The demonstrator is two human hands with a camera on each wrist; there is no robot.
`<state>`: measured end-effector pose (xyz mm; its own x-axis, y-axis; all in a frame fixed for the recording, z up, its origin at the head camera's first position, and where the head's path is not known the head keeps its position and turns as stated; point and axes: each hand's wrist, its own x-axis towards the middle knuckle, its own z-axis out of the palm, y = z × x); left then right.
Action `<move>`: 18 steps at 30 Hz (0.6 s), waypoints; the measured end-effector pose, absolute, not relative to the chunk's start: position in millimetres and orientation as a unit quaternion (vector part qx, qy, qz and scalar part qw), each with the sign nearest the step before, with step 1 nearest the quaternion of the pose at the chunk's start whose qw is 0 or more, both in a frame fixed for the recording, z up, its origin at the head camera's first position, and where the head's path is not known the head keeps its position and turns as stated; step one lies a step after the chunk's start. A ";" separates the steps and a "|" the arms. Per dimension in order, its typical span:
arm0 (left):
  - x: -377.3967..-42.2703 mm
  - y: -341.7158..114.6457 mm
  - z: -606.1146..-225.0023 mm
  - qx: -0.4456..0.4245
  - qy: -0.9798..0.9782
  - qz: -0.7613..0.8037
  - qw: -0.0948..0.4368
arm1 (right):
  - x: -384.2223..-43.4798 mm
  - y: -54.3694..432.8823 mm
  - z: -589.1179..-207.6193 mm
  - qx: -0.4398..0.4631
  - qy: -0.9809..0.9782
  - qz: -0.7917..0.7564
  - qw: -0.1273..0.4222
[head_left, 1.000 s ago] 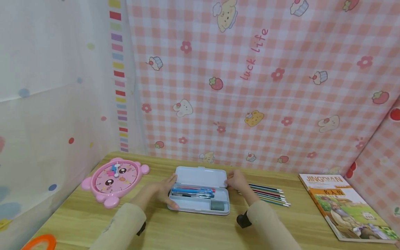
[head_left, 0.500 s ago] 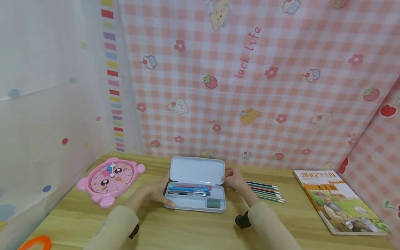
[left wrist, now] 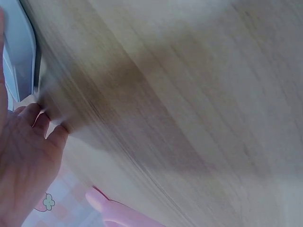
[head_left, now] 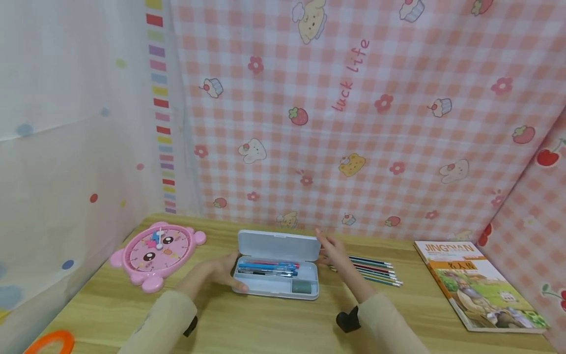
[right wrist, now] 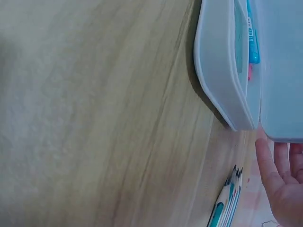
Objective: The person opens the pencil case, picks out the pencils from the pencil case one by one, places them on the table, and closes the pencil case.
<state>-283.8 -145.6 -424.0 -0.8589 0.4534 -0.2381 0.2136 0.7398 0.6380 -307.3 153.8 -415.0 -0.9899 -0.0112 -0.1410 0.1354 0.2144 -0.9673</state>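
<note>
A pale blue pencil case [head_left: 265, 286] lies open on the table, its lid [head_left: 278, 246] standing up at the back. Several pens [head_left: 267, 267], blue, red and dark, lie in its rear compartment. A dark green eraser-like block [head_left: 302, 286] sits in the front right compartment. My left hand [head_left: 220, 272] holds the case's left end, thumb at the front corner and fingers toward the back. Behind the lid's right edge, my right hand [head_left: 333, 250] touches it with outstretched fingers; in the right wrist view these fingertips [right wrist: 262, 146] meet the lid's edge.
Several pencils [head_left: 376, 270] lie right of the case, close to my right hand. Farther right is a magazine [head_left: 482, 287]. A pink toy clock [head_left: 159, 250] lies at the left, and an orange ring [head_left: 55, 339] at the front left edge. A checked cloth [head_left: 283, 123] hangs behind.
The lid has swung up from leaning back and now tips forward. My right hand has followed it, with a finger rising to its top right corner. My left hand stays at the case's left end.
</note>
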 end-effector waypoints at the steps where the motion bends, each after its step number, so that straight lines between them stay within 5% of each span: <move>1: -284.0 -145.8 -424.6 0.180 0.913 0.311 0.193 | -306.3 153.8 -415.3 0.041 0.782 -0.619 0.063; 9: -284.6 -153.2 -429.4 0.205 0.877 0.382 0.206 | -296.6 162.9 -413.7 0.015 0.804 -0.579 0.132; 18: -290.6 -158.0 -413.1 0.124 0.809 0.508 0.270 | -291.8 164.8 -411.2 -0.009 0.817 -0.561 0.133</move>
